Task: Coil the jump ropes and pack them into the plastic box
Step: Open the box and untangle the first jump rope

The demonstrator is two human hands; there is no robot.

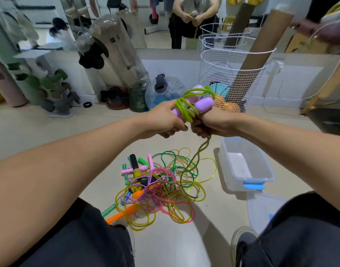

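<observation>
Both hands, left point(166, 120) and right point(213, 123), around a green-roped, purple-handled jump rope point(192, 105).

White wire basket point(219, 74), cardboard tubes point(261, 49), dumbbell rack point(55, 89), possibly water weights point(165, 91)

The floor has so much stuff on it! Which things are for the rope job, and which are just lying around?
For the job:
green rope with purple handles, held in both hands
tangled rope pile
plastic box

Just lying about:
wire basket
dumbbell rack
water jug
cardboard tubes
</observation>
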